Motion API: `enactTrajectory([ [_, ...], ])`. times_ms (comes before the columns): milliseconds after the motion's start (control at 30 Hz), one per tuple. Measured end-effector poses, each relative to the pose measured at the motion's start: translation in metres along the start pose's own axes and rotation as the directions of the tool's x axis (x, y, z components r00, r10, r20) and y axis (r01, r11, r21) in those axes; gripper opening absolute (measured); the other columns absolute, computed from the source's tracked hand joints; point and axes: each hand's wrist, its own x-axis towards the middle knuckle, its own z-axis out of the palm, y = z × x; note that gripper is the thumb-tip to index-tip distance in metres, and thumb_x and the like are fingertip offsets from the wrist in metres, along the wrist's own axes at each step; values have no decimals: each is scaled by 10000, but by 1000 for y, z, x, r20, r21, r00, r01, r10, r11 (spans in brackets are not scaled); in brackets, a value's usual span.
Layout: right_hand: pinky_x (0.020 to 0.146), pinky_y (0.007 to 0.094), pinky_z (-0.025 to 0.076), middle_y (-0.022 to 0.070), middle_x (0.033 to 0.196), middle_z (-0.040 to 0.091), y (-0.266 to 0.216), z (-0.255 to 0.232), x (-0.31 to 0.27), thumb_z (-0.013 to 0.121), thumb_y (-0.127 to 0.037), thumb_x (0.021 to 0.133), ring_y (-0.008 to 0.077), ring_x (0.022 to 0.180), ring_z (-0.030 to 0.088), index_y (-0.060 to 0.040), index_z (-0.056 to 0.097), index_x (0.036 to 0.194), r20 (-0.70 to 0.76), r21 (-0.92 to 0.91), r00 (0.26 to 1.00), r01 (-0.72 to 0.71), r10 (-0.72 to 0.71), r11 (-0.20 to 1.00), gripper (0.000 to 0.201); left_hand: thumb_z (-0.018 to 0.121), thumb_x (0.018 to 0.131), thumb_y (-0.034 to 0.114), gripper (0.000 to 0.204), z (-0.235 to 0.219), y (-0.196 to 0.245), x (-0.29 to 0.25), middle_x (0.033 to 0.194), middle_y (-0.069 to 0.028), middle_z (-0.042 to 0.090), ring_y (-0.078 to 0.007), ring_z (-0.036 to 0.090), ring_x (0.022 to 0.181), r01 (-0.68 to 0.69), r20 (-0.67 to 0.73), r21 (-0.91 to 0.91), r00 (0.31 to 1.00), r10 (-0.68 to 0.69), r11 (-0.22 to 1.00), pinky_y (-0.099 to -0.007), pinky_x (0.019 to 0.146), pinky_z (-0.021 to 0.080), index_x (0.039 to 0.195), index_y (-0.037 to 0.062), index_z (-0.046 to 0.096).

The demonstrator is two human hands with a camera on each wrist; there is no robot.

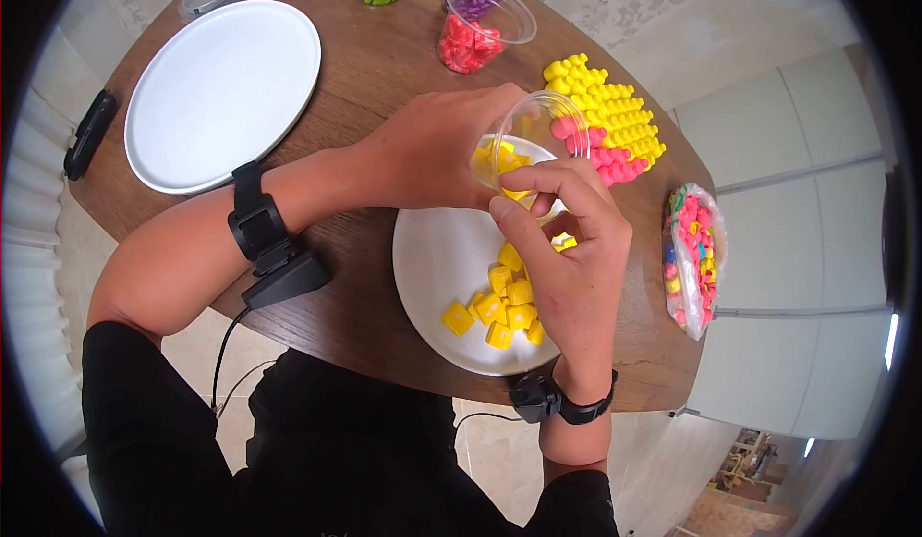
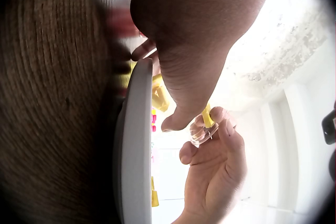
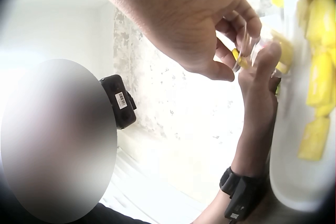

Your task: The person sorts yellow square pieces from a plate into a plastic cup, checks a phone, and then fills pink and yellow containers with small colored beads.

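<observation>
The left hand (image 1: pixel 451 143) holds a clear plastic cup (image 1: pixel 530 132) with yellow blocks (image 1: pixel 500 157) inside. The right hand (image 1: pixel 581 258) pinches one yellow block (image 2: pixel 207 118) there, clearest from the left wrist. More sit under the hands on a white plate (image 1: pixel 430 273). Only the head view shows another plate (image 1: pixel 223 95), off to their left.

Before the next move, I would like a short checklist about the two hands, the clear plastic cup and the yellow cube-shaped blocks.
1. Clear plastic cup supported: ok, the left hand grips it.
2. One yellow cube-shaped block pinched: ok, by the right hand, close to the cup.
3. Loose yellow blocks within the rim of the white round plate: ok for those in sight.
4. A hand free: not ok, both are occupied.
5. Yellow blocks inside the cup: cannot tell; yellow shows through the clear wall but may lie behind it.
</observation>
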Motion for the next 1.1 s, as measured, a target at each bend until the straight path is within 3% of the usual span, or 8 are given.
enactTrajectory([
  [1100, 550, 249, 449, 42, 904, 636, -1, 0, 0, 812, -46, 839, 112, 760, 569, -50, 756, 977, 3, -14, 1000, -3, 3, 1000, 149, 924, 670, 248, 622, 1, -1, 0, 961, -135, 663, -389, 677, 904, -15, -16, -5, 1000, 15, 1000, -468, 724, 511, 1120, 71, 534],
])
